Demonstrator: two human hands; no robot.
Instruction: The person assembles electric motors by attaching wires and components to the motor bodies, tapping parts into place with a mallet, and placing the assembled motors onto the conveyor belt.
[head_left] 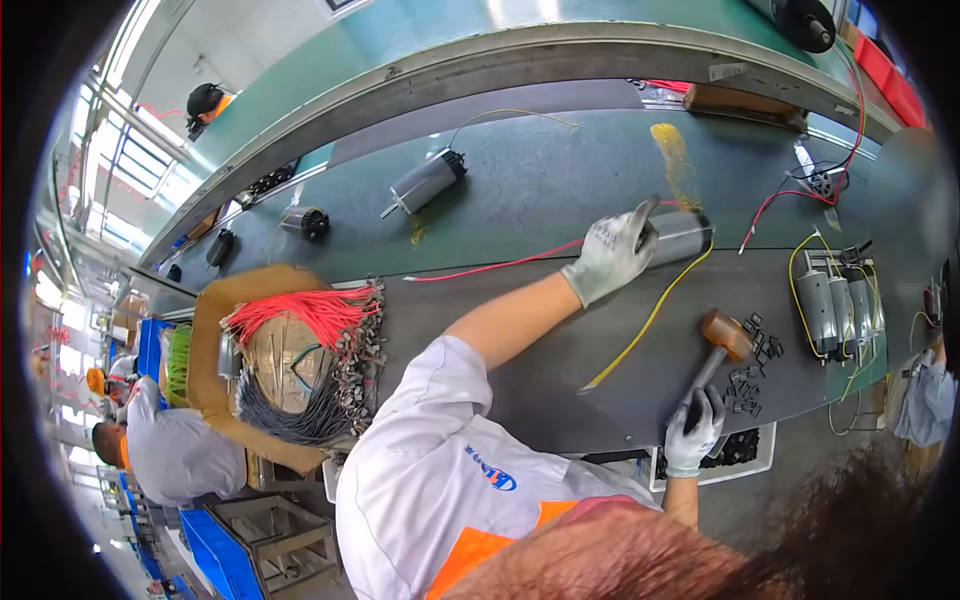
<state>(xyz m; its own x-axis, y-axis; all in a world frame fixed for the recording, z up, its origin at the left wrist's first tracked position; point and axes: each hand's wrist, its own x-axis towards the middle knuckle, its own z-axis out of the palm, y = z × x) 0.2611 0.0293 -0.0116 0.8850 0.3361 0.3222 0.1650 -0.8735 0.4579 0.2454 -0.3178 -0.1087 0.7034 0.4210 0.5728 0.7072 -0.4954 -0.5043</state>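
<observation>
My left hand [612, 252], in a pale glove, is closed around the end of a silver motor [680, 238] lying on the bench. A red wire [500, 266] runs left from beneath that hand, and a yellow wire [655, 312] curves down from the motor's dark right end. Nearer to me, my right hand [697, 430], also gloved, wraps round the handle of a mallet [727, 336] with a brown head. Small black clips [745, 385] lie scattered just beside the mallet head.
Several wired motors [820, 310] stand at the right; another motor [428, 182] lies farther back. A cardboard box [212, 350] holds red wires [305, 318] and dark wires at the left. Beneath the bench edge is a white tray [735, 468]. A co-worker [180, 455] is at the far left.
</observation>
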